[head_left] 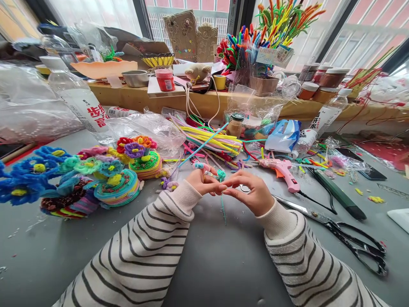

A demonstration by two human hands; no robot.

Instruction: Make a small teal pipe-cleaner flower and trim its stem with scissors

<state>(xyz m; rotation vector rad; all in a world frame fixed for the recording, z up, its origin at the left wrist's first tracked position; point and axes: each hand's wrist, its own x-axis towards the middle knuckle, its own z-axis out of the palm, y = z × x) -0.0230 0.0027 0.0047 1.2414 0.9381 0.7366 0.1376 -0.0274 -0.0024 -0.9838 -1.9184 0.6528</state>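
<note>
My left hand (206,182) and my right hand (251,189) meet above the middle of the grey table. Between their fingertips is a teal pipe cleaner (221,174), curled into a small knot at the top, with its thin tail hanging below my fingers. Thumb and fingers of both hands are pinched together on it. A blue pipe cleaner (204,144) slants up behind my left hand. Just behind lies a bundle of pastel pipe cleaners (211,138). Finished pipe-cleaner flowers (38,168) in round striped bases stand to the left.
A pink glue gun (284,170) lies right of my hands, with large black-handled scissors (345,238) and a dark green utility knife (341,198) nearer. Water bottles (84,102) stand at the left and right. The back ledge (128,94) carries jars, a metal bowl and colourful pipe-cleaner bunches.
</note>
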